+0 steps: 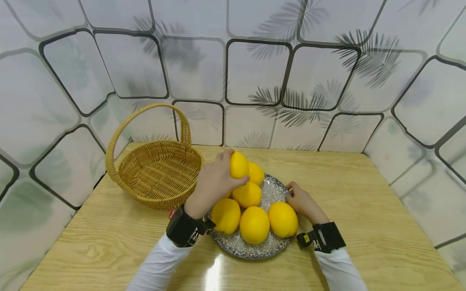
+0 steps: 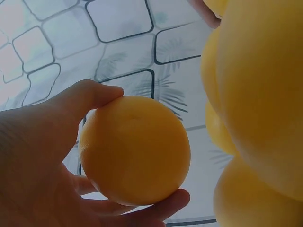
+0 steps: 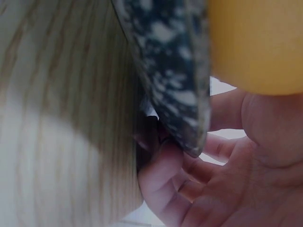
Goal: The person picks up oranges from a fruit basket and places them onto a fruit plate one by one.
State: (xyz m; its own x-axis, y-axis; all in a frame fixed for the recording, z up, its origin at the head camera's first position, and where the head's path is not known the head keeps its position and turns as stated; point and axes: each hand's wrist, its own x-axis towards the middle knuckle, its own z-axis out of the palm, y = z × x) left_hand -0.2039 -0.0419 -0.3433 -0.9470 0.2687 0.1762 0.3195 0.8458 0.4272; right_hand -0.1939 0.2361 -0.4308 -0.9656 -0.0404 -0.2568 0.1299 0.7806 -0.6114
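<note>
The lemon (image 1: pixel 239 165) sits in the left hand (image 1: pixel 212 184), lifted just above the other lemons (image 1: pixel 253 214) piled on the speckled plate (image 1: pixel 271 190). Thumb and fingers (image 2: pixel 90 97) curl round it from opposite sides, as the left wrist view shows, so it is clasped rather than resting on anything. From the head view its long axis stands roughly upright, one end toward the wall; which end is the stem I cannot tell. The right hand (image 1: pixel 303 203) pinches the plate's right rim, fingers (image 3: pixel 165 175) tucked under the edge, likely to steady the plate while fruit comes off the heap. A wicker basket (image 1: pixel 156 171) with a hoop handle stands just left of the plate on the wooden table (image 1: pixel 364 210).
</note>
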